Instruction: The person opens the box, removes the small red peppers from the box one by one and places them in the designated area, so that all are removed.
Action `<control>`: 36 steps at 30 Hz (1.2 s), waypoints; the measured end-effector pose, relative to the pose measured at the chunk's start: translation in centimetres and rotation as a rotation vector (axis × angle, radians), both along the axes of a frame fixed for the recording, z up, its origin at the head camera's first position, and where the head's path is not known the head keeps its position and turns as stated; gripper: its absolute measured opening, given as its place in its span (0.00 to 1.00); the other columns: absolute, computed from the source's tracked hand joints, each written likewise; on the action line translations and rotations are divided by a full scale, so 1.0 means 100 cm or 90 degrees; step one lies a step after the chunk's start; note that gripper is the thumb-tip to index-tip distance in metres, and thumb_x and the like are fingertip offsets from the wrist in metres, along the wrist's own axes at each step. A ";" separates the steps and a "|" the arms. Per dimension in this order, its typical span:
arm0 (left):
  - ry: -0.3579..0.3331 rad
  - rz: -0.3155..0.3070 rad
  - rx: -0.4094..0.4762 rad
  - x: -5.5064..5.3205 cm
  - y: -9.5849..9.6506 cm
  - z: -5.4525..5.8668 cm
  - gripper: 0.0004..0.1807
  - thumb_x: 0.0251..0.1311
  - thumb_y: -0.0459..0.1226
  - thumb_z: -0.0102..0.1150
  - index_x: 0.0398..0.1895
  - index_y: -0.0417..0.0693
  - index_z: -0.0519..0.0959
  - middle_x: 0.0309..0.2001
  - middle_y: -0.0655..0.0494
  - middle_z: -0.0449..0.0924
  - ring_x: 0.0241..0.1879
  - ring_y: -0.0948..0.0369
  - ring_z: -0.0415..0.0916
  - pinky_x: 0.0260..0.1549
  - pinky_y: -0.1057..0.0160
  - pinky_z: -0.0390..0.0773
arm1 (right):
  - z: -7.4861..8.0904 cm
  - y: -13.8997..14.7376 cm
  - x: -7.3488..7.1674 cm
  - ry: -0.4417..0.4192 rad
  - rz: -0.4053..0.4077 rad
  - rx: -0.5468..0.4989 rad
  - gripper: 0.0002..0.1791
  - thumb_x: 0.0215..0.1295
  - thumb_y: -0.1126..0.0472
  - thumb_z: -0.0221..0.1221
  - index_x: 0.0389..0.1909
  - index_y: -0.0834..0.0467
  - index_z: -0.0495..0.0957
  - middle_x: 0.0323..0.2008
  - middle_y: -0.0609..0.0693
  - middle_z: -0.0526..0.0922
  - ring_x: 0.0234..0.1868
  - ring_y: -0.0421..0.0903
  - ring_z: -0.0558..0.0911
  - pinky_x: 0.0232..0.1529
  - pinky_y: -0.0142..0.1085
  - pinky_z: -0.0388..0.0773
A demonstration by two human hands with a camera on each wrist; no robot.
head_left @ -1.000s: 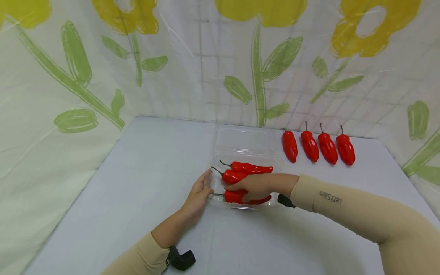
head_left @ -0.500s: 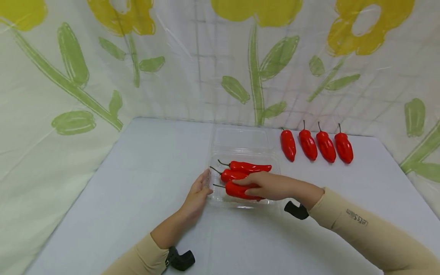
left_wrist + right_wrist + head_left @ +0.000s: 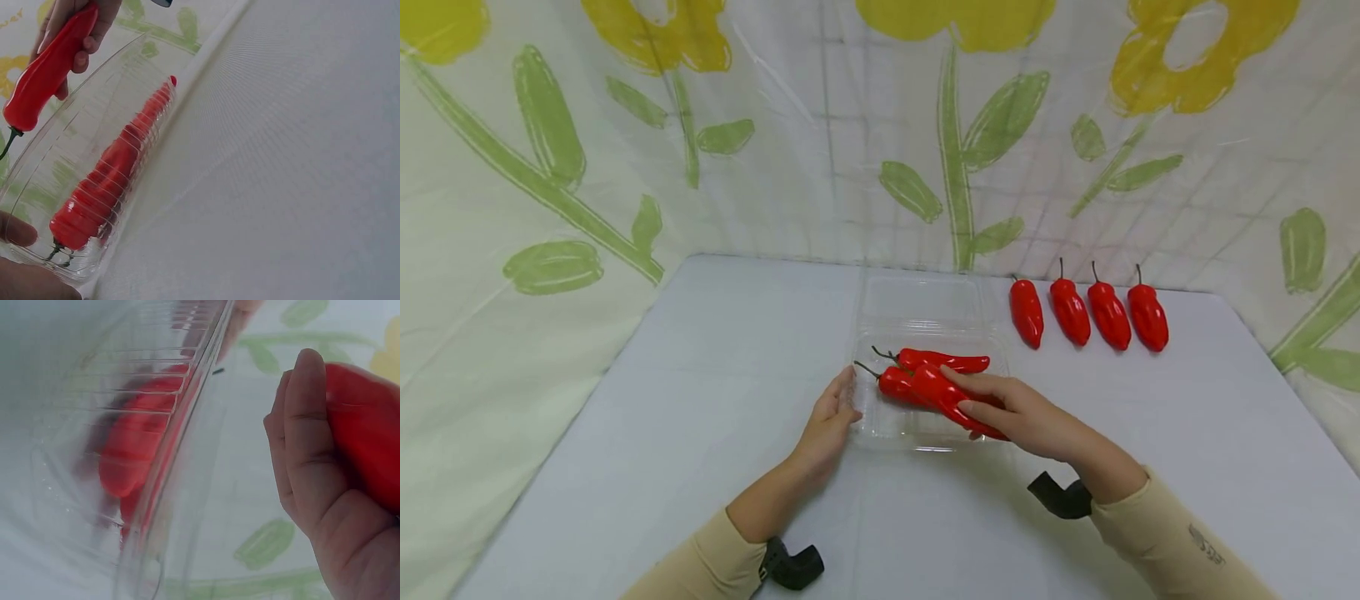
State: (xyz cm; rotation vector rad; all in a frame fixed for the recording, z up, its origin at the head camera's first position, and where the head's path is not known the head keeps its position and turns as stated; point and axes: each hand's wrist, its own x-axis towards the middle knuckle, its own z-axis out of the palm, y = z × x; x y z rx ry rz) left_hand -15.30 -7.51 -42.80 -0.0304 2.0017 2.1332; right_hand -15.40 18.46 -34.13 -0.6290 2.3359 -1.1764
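Observation:
My right hand (image 3: 1030, 421) grips a red chili pepper (image 3: 947, 396) above the clear plastic container (image 3: 883, 427). In the left wrist view that pepper (image 3: 53, 72) is raised over the rim, stem pointing away from the fingers. Two more red peppers lie inside the container: a rear one (image 3: 951, 362) and a front one (image 3: 893, 385), partly hidden beneath the held pepper. At the container's left end, my left hand (image 3: 823, 429) holds the wall, its thumb at the rim. The right wrist view shows the right hand's fingers (image 3: 306, 437) curled round the held pepper.
The container's clear lid (image 3: 922, 297) lies open behind it. Several red peppers (image 3: 1070, 312) stand in a row at the table's back right, stems toward the flower-printed curtain (image 3: 775, 183). White cloth covers the table (image 3: 737, 350).
The right hand has taken hold of the front pepper, lifted it off the container floor, and tilted it while drawing back to the right. The left hand stays at the container's left end.

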 end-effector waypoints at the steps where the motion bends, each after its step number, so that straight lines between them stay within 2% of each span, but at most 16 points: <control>1: -0.002 0.000 0.000 0.000 0.000 0.000 0.37 0.55 0.20 0.34 0.71 0.34 0.43 0.74 0.43 0.39 0.74 0.49 0.34 0.71 0.50 0.38 | 0.000 0.001 0.001 -0.001 -0.011 -0.010 0.29 0.66 0.53 0.52 0.68 0.49 0.61 0.51 0.56 0.75 0.46 0.50 0.72 0.37 0.33 0.79; 8: -0.007 -0.001 -0.015 -0.001 -0.001 0.000 0.36 0.57 0.21 0.34 0.72 0.35 0.44 0.74 0.43 0.40 0.74 0.49 0.35 0.71 0.50 0.40 | -0.004 0.013 0.008 -0.007 -0.094 -0.090 0.30 0.66 0.56 0.52 0.69 0.53 0.60 0.53 0.62 0.74 0.42 0.50 0.77 0.38 0.38 0.82; 15: -0.008 -0.001 -0.015 -0.001 -0.002 0.001 0.36 0.57 0.21 0.34 0.72 0.35 0.44 0.74 0.44 0.40 0.74 0.50 0.36 0.71 0.50 0.41 | -0.011 0.024 0.011 0.015 -0.187 -0.131 0.29 0.68 0.57 0.49 0.70 0.51 0.57 0.56 0.64 0.71 0.40 0.51 0.79 0.37 0.37 0.82; 25: -0.018 0.004 -0.019 -0.001 -0.001 0.003 0.36 0.56 0.22 0.34 0.72 0.37 0.45 0.74 0.45 0.41 0.74 0.50 0.37 0.71 0.50 0.42 | -0.013 0.045 0.007 0.004 -0.324 -0.115 0.31 0.69 0.51 0.46 0.71 0.47 0.51 0.52 0.62 0.72 0.38 0.43 0.78 0.38 0.33 0.79; 28: -0.020 0.005 -0.016 -0.001 -0.001 0.003 0.37 0.56 0.22 0.34 0.72 0.37 0.45 0.74 0.45 0.41 0.74 0.51 0.36 0.71 0.51 0.41 | -0.014 0.050 0.008 0.000 -0.357 -0.097 0.31 0.70 0.49 0.45 0.72 0.44 0.48 0.55 0.62 0.69 0.40 0.41 0.77 0.39 0.31 0.79; 31: -0.020 0.002 -0.010 -0.001 -0.001 0.003 0.37 0.56 0.21 0.35 0.72 0.36 0.45 0.74 0.44 0.41 0.74 0.50 0.36 0.71 0.50 0.41 | -0.017 0.054 0.008 -0.002 -0.380 -0.075 0.32 0.69 0.48 0.45 0.72 0.42 0.47 0.59 0.62 0.67 0.41 0.43 0.77 0.39 0.30 0.79; 36: -0.026 0.002 -0.011 -0.001 0.000 0.002 0.37 0.56 0.21 0.35 0.72 0.37 0.45 0.74 0.45 0.41 0.74 0.50 0.36 0.71 0.51 0.41 | -0.026 0.056 0.005 0.023 -0.397 -0.030 0.33 0.70 0.49 0.44 0.72 0.43 0.44 0.61 0.63 0.63 0.47 0.51 0.75 0.40 0.30 0.79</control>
